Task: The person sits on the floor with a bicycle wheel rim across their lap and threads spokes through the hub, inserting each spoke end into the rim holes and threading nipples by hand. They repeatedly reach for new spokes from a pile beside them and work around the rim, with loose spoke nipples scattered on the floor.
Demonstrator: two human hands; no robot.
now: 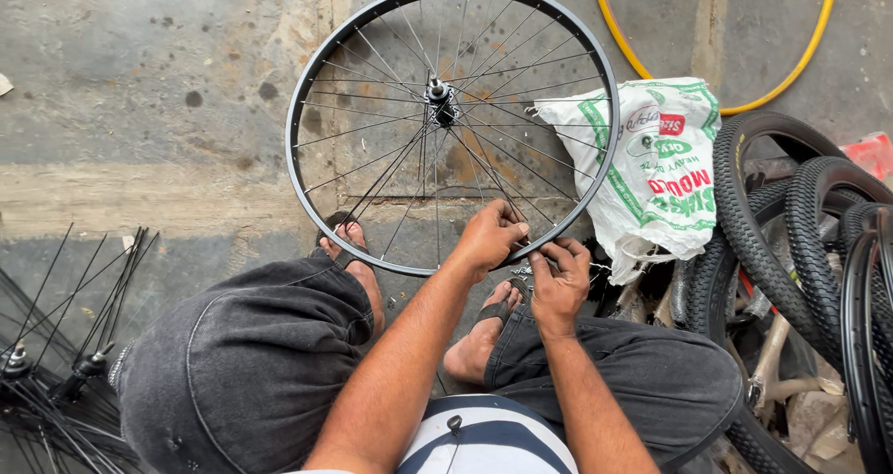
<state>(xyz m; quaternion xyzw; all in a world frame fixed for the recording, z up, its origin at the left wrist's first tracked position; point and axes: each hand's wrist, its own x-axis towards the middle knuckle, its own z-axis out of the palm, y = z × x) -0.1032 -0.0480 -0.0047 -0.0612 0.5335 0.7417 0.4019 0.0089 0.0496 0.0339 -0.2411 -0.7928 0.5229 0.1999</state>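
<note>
1. A black bike wheel [453, 125] with thin spokes stands on the grey floor [139, 111], and the person sits right behind it
2. The left hand [491, 235] is at the bottom edge of the wheel, with its fingers curled and pressed on the rim and a spoke
3. The right hand [561, 281] is just beside the left hand, a bit lower than the wheel's bottom edge
4. Its fingertips are pinched together on something very small, maybe a spoke nut, but it is too tiny to tell
5. The shiny hub [438, 91] sits in the middle of the wheel, and all the spokes run out from it
6. Two feet in sandals [346, 237] rest under the wheel's bottom edge, one to each side of the hands
7. A white sack [651, 172] with green and red print lies just right of the wheel, and its edge shows through the spokes
8. A yellow hoop [735, 106] curves on the floor above the sack, up and to the right of the wheel
9. Knobby black tyres [819, 223] are piled far right of the wheel, past the sack
10. Loose black spokes and hubs [65, 344] lie low and left of the wheel, well apart from it
</note>
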